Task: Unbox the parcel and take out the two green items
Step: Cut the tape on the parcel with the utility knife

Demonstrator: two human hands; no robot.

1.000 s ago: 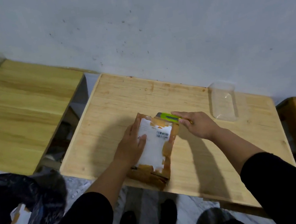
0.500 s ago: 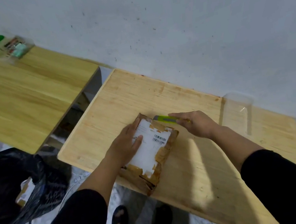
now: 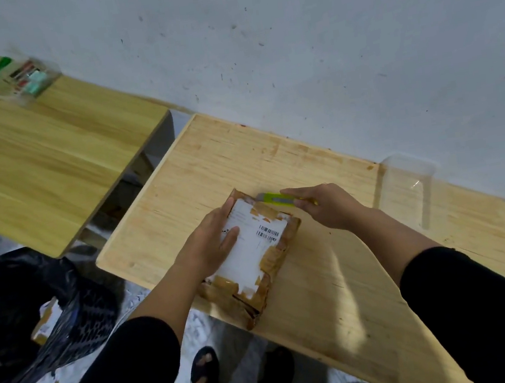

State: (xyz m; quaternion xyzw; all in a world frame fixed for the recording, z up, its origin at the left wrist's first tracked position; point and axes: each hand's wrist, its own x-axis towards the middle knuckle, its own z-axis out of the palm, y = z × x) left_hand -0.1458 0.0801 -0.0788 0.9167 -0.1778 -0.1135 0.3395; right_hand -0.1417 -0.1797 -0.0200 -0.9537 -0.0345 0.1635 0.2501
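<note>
A brown taped parcel (image 3: pixel 254 255) with a white shipping label lies on the light wooden table (image 3: pixel 338 292), its near end over the front edge. My left hand (image 3: pixel 211 245) lies flat on the parcel's left side, fingers straight, pressing it down. My right hand (image 3: pixel 323 206) grips a yellow-green utility knife (image 3: pixel 275 200), whose tip sits at the parcel's far edge. The parcel is closed, so its contents are hidden.
A clear plastic container (image 3: pixel 405 190) stands at the table's back right by the wall. A second wooden table (image 3: pixel 32 162) to the left carries a clear box (image 3: pixel 21 80) of small items. A black bin bag (image 3: pixel 26 314) sits on the floor at left.
The view has swung left and tilted. The knife tip has slid left along the parcel's far edge. My left hand stays pressed on the parcel.
</note>
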